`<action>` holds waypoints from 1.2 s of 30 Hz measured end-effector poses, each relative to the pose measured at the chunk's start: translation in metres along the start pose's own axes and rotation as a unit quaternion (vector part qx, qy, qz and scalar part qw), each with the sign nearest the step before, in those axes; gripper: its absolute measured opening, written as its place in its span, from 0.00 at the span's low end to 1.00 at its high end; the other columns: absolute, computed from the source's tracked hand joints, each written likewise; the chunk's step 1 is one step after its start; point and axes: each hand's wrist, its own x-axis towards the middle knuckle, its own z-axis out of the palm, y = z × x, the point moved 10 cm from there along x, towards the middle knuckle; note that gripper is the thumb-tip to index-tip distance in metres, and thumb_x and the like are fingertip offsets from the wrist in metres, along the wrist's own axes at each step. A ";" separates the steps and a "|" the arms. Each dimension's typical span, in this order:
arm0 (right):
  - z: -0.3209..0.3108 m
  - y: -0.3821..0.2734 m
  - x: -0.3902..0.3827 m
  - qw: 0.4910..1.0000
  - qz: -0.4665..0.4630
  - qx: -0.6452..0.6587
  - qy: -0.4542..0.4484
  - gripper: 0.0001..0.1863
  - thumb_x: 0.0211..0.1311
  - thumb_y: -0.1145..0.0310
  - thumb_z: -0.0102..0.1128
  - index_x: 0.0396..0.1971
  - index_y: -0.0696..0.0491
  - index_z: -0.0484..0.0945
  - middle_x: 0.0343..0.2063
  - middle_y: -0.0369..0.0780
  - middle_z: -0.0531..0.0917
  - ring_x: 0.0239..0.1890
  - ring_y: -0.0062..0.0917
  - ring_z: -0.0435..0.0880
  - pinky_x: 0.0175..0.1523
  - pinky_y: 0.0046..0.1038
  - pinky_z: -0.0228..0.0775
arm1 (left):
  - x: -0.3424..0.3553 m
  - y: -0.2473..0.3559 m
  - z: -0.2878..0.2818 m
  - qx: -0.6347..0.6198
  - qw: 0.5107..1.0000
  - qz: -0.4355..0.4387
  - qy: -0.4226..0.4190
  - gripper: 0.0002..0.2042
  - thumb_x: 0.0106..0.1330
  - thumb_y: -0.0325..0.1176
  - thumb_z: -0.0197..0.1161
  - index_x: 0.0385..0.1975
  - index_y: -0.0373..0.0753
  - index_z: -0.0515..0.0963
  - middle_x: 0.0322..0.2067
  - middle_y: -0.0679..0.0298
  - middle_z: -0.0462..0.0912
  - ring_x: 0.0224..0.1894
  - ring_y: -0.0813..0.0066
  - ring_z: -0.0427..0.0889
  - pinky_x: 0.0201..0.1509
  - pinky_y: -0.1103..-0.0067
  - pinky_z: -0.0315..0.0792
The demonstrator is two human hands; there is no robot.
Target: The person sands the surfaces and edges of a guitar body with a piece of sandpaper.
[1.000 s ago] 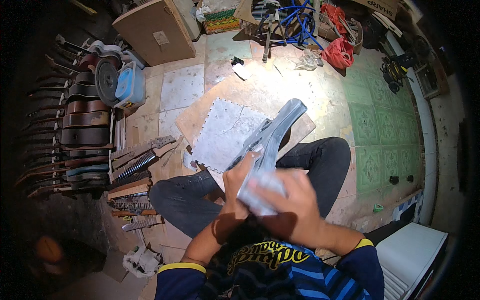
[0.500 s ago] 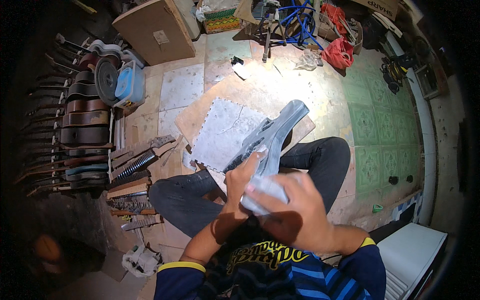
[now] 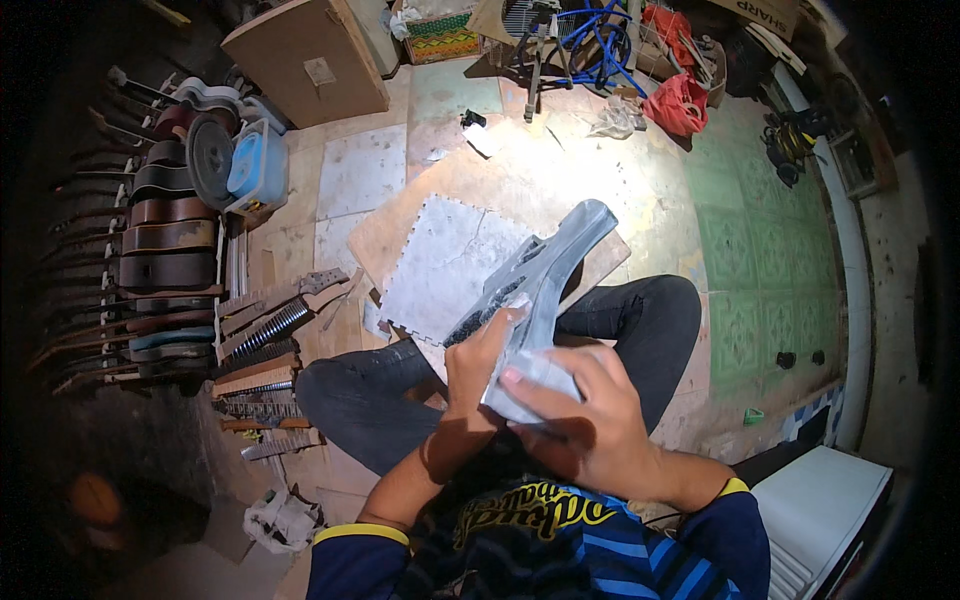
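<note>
A grey, dusty guitar body (image 3: pixel 565 255) stands on edge over my lap, its curved side turned upward and dark cutouts in its left face. My left hand (image 3: pixel 478 358) grips its near left part, thumb lying along the edge. Wrapped over a pale grey pad that looks like folded sandpaper (image 3: pixel 530 378), my right hand (image 3: pixel 595 415) presses it on the near end of the body's side. The fingertips under the pad are partly hidden.
A grey foam mat (image 3: pixel 440 260) lies on a board (image 3: pixel 375 230) in front of my legs. Guitar necks (image 3: pixel 265 335) are piled at left, beside a row of guitar bodies (image 3: pixel 170 240). A white cabinet (image 3: pixel 825 500) stands at near right; a red bag (image 3: pixel 678 105) lies far right.
My right hand and the pad have shifted slightly along the guitar body's side and look less blurred. The left hand and the body stay almost in place.
</note>
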 end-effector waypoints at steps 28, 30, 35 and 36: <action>-0.019 0.017 0.009 0.996 0.032 -0.072 0.052 0.29 0.51 0.68 0.75 0.58 0.47 0.85 0.49 0.46 0.84 0.46 0.43 0.81 0.54 0.38 0.75 | 0.023 0.026 -0.010 0.009 1.000 0.010 0.012 0.17 0.63 0.30 0.69 0.53 0.41 0.83 0.35 0.52 0.90 0.37 0.61 0.92 0.40 0.71 0.81; -0.007 -0.011 -0.007 0.998 -0.017 -0.033 0.041 0.30 0.51 0.68 0.74 0.58 0.46 0.85 0.49 0.46 0.84 0.47 0.43 0.81 0.54 0.39 0.75 | 0.019 0.010 -0.005 0.012 1.000 -0.011 -0.001 0.18 0.62 0.31 0.69 0.53 0.42 0.83 0.35 0.52 0.90 0.38 0.57 0.92 0.40 0.70 0.82; -0.022 0.049 0.011 0.993 0.099 -0.018 0.059 0.29 0.54 0.63 0.77 0.58 0.54 0.83 0.49 0.48 0.86 0.48 0.45 0.83 0.55 0.39 0.74 | 0.018 0.019 -0.005 -0.019 0.999 0.027 0.018 0.23 0.59 0.38 0.71 0.56 0.46 0.81 0.31 0.47 0.86 0.37 0.44 0.88 0.38 0.63 0.81; -0.015 0.029 0.002 0.998 0.053 -0.016 0.043 0.30 0.53 0.63 0.78 0.58 0.54 0.83 0.49 0.48 0.86 0.49 0.45 0.83 0.55 0.38 0.74 | 0.019 0.015 -0.003 -0.005 1.000 0.005 0.001 0.23 0.59 0.38 0.71 0.56 0.46 0.81 0.32 0.46 0.86 0.37 0.44 0.88 0.38 0.63 0.81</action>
